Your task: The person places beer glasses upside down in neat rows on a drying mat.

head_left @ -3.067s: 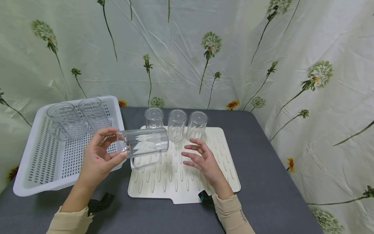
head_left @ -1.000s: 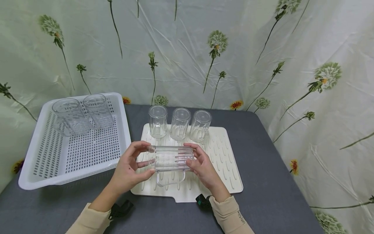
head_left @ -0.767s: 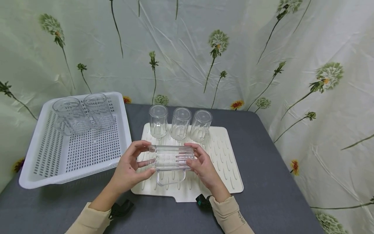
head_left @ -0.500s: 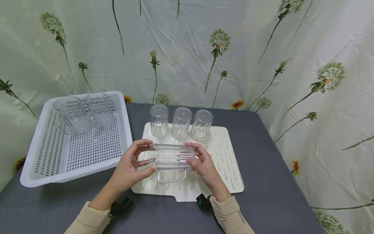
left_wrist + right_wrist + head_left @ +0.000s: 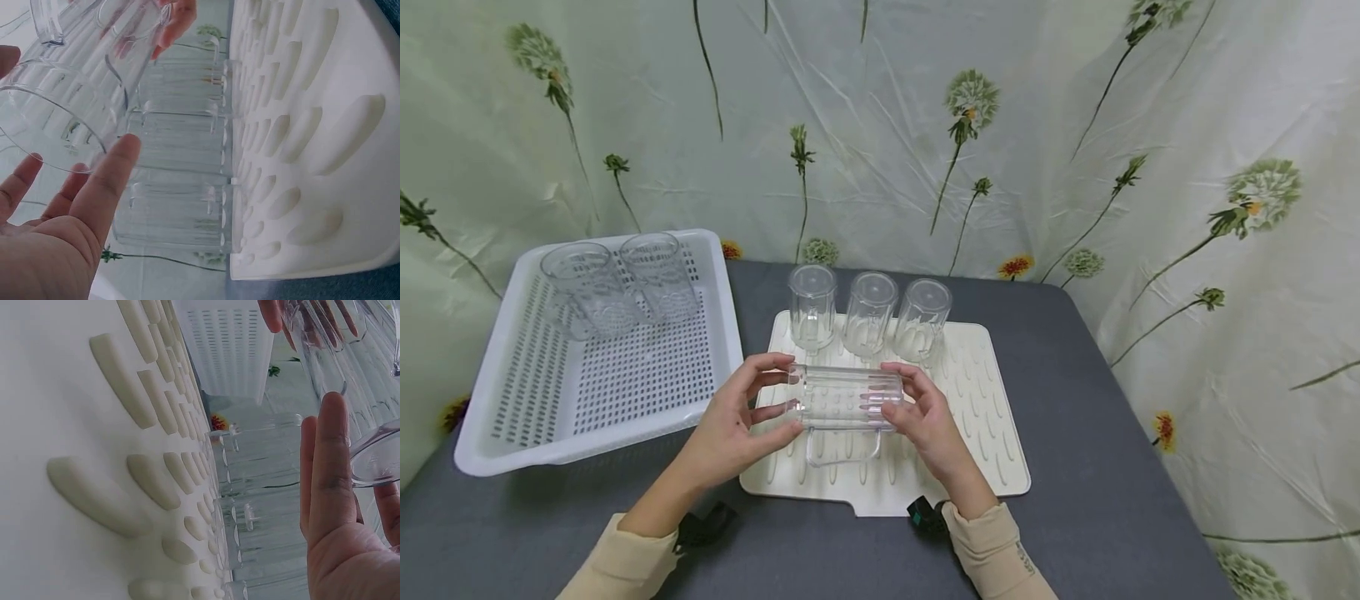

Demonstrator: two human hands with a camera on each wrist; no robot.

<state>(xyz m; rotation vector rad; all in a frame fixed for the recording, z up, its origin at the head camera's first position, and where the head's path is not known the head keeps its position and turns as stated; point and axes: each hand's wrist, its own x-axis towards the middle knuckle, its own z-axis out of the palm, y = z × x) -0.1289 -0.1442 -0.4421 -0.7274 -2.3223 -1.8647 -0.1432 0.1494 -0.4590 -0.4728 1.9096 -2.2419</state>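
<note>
A clear glass mug (image 5: 842, 398) lies on its side in the air over the cream drying mat (image 5: 981, 417), its handle (image 5: 846, 462) toward me. My left hand (image 5: 737, 417) holds the mug's open end, thumb below and fingers above. In the left wrist view, the fingertips (image 5: 128, 147) are right at the rim (image 5: 56, 100). My right hand (image 5: 928, 421) grips the base end between thumb and fingers. The right wrist view shows the thick base (image 5: 378, 456) beside that palm. Behind, three more glass mugs (image 5: 869, 312) stand upside down in a row along the mat's far edge.
On the left, a white perforated basket (image 5: 587, 446) holds two upright glass mugs (image 5: 591, 292). Dark grey cloth (image 5: 1075, 467) covers the table. A pale flowered curtain (image 5: 865, 125) hangs behind the table and along its right side.
Since the oldest frame, my left hand has brought the mug rightward over the mat, and my right hand has taken hold of its base end. Over the last second the grip looks unchanged.
</note>
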